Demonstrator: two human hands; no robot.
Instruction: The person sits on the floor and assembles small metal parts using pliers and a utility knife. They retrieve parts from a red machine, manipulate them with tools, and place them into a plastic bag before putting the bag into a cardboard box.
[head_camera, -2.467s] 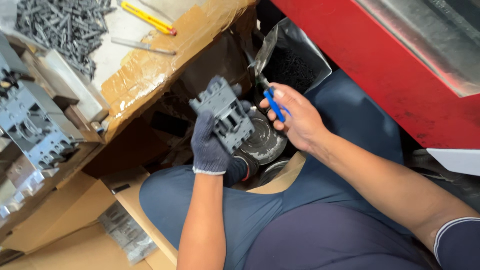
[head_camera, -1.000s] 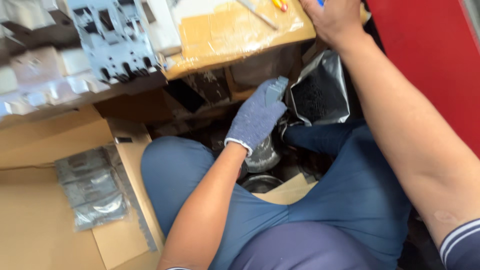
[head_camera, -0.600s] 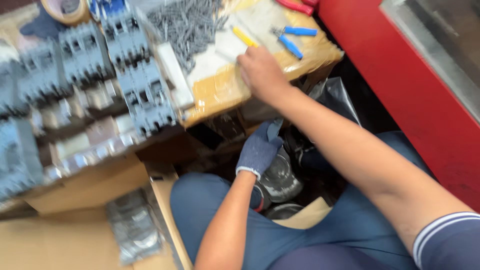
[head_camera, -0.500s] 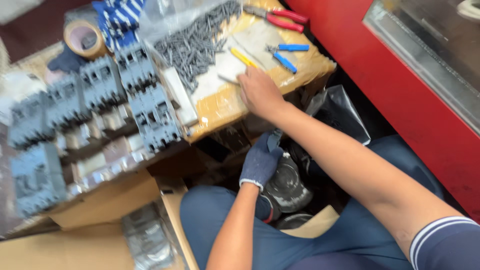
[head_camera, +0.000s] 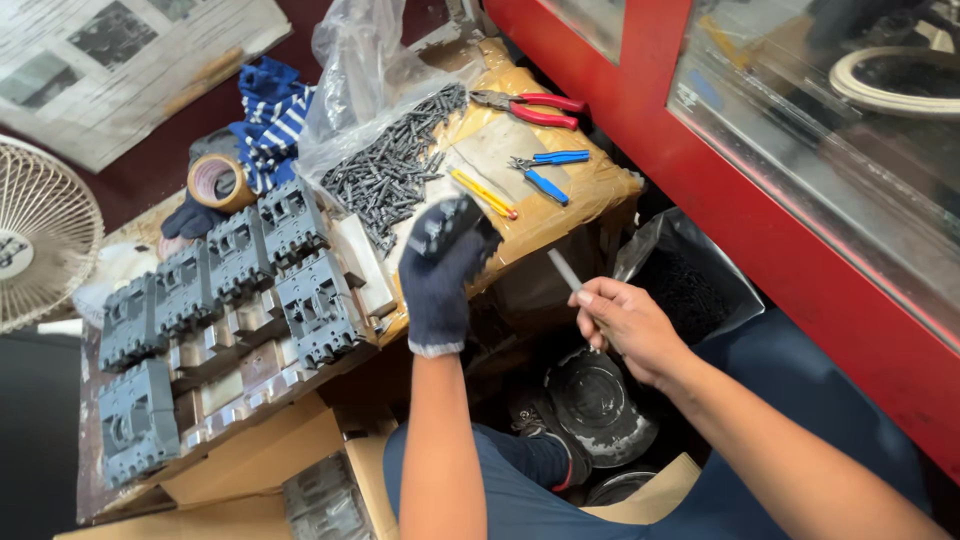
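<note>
Fingers of gloved left hand (head_camera: 440, 275) around grey breaker (head_camera: 445, 225), right hand (head_camera: 625, 325) gripping screwdriver (head_camera: 567, 272)

Gloved left hand (head_camera: 437, 283) around grey breaker (head_camera: 447, 220)

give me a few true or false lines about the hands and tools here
1. The left hand wears a dark glove. True.
2. The right hand holds the red pliers. False: the red pliers lie on the bench; it holds a thin grey tool.
3. The gloved hand grips a grey block. True.
4. The yellow tool lies on the floor. False: it lies on the bench beside the screws.
5. The blue pliers are in a hand. False: they lie on the bench.
</note>
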